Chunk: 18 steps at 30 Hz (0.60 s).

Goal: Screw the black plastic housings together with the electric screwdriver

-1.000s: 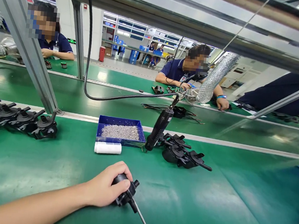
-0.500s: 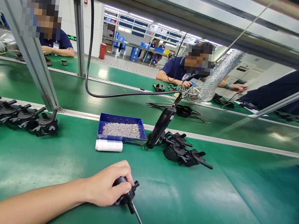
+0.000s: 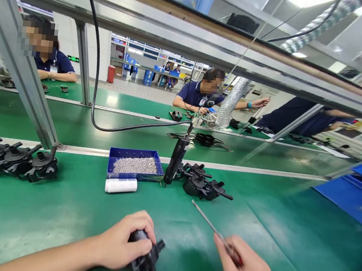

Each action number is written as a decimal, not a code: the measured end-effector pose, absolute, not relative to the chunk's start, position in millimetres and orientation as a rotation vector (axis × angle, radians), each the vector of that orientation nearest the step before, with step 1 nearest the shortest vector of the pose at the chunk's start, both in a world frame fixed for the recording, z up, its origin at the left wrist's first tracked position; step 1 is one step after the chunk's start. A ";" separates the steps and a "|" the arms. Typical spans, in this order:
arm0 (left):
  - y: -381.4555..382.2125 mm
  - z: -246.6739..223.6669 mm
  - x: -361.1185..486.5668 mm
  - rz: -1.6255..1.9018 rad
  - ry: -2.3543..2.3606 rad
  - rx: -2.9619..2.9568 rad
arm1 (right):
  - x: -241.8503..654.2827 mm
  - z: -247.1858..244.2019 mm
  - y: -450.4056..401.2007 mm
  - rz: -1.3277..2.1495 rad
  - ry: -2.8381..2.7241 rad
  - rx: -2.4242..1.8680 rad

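My left hand [image 3: 131, 240] is closed around a black plastic pump housing [image 3: 151, 257], which rests on the green bench top with a pipe stub pointing toward me. Part of the housing is hidden under my fingers. At the right, my right hand [image 3: 245, 265] grips a screwdriver [image 3: 206, 219] by its handle, of which a bit of red shows. Its metal shaft points up and to the left, apart from the housing. Beyond my hands a black electric screwdriver [image 3: 176, 160] hangs upright on its cable.
A blue tray [image 3: 134, 176] of small metal screws stands ahead, with a white bottle [image 3: 121, 185] lying before it. More black housings sit at right [image 3: 203, 185] and left [image 3: 40, 164]. Blue bins [image 3: 349, 196] border the right side. Co-workers sit beyond the metal frame [image 3: 36, 60].
My right hand has come into view, and the screwdriver's shaft has moved away from the housing, now pointing up-left. My left hand keeps its hold. The camera view has shifted to the right and up.
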<state>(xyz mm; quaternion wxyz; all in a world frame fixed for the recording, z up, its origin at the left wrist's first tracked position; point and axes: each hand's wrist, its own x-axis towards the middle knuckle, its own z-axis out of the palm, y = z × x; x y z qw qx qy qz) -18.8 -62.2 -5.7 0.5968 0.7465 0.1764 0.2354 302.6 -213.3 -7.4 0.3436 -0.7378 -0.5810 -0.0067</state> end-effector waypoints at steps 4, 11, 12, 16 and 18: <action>-69.0 -8.9 -16.7 0.492 0.383 1.729 | 324.8 -3.0 -123.8 -0.178 -1.470 -1.981; -44.0 -29.8 -16.9 0.611 0.568 1.445 | 326.4 3.6 -66.6 -0.091 -1.481 -1.903; -42.4 -33.2 -15.1 0.621 0.585 1.386 | 319.1 3.0 -76.1 -0.087 -1.463 -1.891; -47.0 -37.8 -7.1 0.596 0.528 1.268 | 265.6 -0.2 -119.1 0.198 -1.103 -1.713; -52.3 -34.4 -6.0 0.573 0.453 1.241 | 231.5 1.2 -128.3 0.547 -0.885 -1.534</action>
